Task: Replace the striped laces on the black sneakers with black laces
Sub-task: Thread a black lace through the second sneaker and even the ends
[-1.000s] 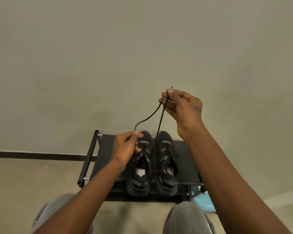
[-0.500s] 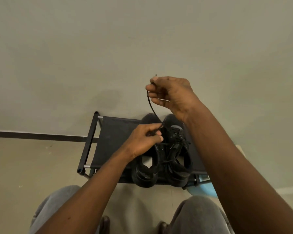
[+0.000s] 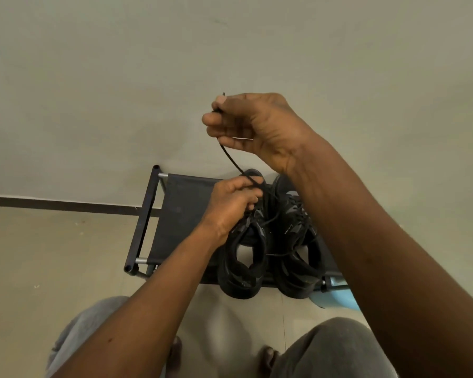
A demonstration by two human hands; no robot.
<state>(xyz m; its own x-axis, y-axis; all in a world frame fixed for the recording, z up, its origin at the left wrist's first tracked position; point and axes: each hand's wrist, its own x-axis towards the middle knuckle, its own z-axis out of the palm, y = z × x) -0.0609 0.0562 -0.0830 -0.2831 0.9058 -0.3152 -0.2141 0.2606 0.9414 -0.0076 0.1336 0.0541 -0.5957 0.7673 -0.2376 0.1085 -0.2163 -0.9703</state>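
i see the right hand (image 3: 260, 129) raised, fingers curled and pinching the end of a thin black lace (image 3: 230, 158) — the left hand (image 3: 230, 208) grips it lower, over the pair of black sneakers (image 3: 292, 271) on a black fabric rack (image 3: 180, 214).

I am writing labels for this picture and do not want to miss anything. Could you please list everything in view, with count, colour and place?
sneakers: two, black, side by side on the rack
lace: one, black, running from the right hand down to the left hand
rack: one, black, on the floor against the wall
blue object: one, light blue, below the rack's right end, mostly hidden
skirting strip: one, dark, at the foot of the wall
wall: one, pale
floor: one, beige
trousers: one pair, grey, bottom edge
feet: two, bare, between the knees
left hand: grips the lace at a sneaker
right hand: raised, pinches the lace near its tip
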